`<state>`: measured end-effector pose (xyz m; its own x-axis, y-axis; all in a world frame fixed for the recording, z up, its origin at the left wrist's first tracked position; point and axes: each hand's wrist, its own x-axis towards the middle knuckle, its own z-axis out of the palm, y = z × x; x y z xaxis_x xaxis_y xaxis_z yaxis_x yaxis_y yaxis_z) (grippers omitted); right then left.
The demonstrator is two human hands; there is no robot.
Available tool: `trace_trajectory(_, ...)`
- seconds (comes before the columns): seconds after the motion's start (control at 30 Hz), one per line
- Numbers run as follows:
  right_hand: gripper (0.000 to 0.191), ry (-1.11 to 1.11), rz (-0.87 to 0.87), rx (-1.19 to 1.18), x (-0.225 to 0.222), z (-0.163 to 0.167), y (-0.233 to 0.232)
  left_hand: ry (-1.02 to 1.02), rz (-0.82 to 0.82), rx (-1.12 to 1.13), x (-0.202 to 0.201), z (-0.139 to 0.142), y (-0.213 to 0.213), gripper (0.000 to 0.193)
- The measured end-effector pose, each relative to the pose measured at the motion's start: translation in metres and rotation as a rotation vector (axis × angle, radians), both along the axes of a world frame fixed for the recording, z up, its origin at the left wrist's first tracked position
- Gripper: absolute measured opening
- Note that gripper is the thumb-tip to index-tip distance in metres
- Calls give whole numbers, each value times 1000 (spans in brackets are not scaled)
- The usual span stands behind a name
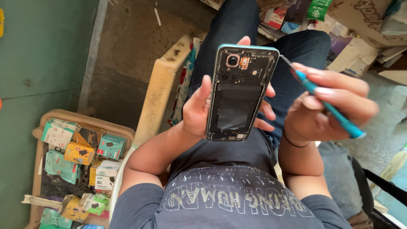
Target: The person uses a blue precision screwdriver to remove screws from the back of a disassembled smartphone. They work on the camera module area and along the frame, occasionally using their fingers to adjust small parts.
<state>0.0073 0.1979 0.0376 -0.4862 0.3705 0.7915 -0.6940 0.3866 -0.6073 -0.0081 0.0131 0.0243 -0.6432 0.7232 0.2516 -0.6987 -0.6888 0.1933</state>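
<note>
The left hand (203, 112) grips an opened phone (241, 91) over the lap, thumb pressed along its left edge and fingers curled round the right; the phone stands lengthwise away from the body, camera end farthest. Just right of the phone, the right hand (328, 108) pinches a blue screwdriver (328, 106) between thumb and fingers, tip aimed at the phone's top right corner. Well left of the phone, a tray (42, 127) holds small boxes (78, 152).

Phone (239, 91): black inside, frame edged in light teal.
Screwdriver (328, 106): teal handle, grey metal tip.
Trousers (237, 25): dark blue.
Shirt (220, 186): navy, pale lettering printed.
Boxes (78, 150): teal, yellow, white.
Tray (36, 178): beige.
</note>
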Motion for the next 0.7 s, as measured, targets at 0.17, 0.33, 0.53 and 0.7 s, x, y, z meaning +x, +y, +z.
trace_trajectory(0.17, 32, -38, 18, 61, 2, 2, -3, -4, 0, -18, 2, 4, 2, 89)
trace_trajectory(0.33, 30, 54, 21, 63, -5, -1, -1, -2, 0, -36, 4, 7, 1, 91)
trace_trajectory(0.53, 28, 126, 2, 84, -7, -4, 0, 7, 3, -40, 5, 7, 1, 89)
trace_trajectory(0.7, 27, 45, -15, 145, 1, -1, -3, 12, -1, -40, 5, 6, 2, 89)
